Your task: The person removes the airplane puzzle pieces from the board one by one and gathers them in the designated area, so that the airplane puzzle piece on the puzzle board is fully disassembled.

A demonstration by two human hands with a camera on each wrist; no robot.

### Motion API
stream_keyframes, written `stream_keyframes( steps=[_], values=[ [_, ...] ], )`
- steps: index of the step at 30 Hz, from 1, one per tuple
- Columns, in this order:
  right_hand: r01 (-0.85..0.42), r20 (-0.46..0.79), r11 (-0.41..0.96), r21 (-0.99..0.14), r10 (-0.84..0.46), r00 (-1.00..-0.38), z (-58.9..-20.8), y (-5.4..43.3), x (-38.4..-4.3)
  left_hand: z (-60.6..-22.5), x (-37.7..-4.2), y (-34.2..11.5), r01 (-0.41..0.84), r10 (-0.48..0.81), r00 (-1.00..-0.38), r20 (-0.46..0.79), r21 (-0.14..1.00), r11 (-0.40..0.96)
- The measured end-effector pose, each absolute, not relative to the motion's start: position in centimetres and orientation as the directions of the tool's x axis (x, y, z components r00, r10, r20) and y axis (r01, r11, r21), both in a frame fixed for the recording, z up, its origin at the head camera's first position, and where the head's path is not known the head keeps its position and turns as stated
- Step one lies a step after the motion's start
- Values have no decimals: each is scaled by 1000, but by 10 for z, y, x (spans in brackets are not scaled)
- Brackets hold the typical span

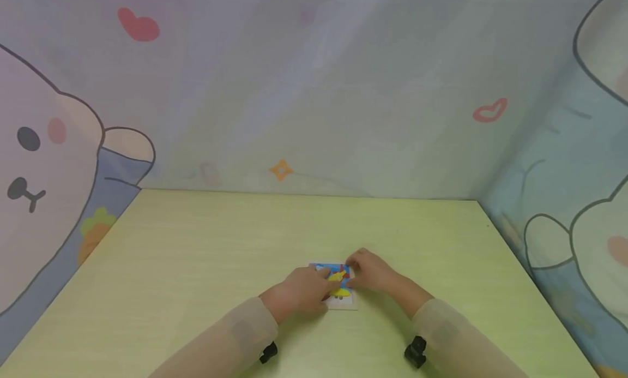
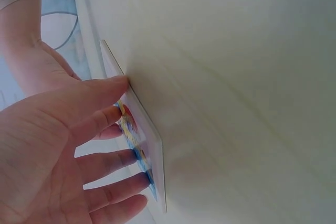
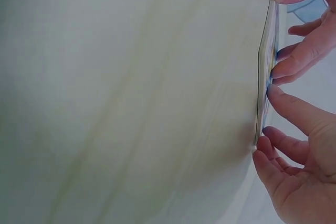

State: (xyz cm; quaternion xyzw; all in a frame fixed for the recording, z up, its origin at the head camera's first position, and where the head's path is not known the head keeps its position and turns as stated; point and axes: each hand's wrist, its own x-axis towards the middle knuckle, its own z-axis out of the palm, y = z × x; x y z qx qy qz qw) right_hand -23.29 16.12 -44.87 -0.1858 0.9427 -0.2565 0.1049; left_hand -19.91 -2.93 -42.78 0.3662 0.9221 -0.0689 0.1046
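Observation:
On the table lies a small flat picture board (image 1: 349, 301) with a pale border and a blue, yellow and red picture. My left hand (image 1: 305, 289) reaches across it from the left, its fingers (image 2: 107, 163) spread over the picture. The left thumb rests on the board's near edge in the left wrist view. At the right side my right hand (image 1: 374, 271) touches the board with thumb and fingertips, the fingers (image 3: 287, 144) loosely bent by the far corner. Both hands cover part of the picture, and I see no separate thing between the right fingers.
The pale yellow table (image 1: 196, 241) extends around the board. Behind it hangs a cloth backdrop (image 1: 314, 94) with cartoon animals, hearts and a star. Small black devices (image 1: 415, 352) sit under both sleeves.

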Motion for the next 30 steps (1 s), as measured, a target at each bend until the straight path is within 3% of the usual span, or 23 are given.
stream_keyframes(
  steps=[22,30],
  values=[
    [-257,-90,765,-590,-379,-921,-451,163,-239,-425,-194,-24,660,622,-733,-276,-69,748],
    [-126,-152,757,-641,-287,-946,-449,161,-240,-427,-196,-25,674,633,-724,-272,-90,733]
  ],
)
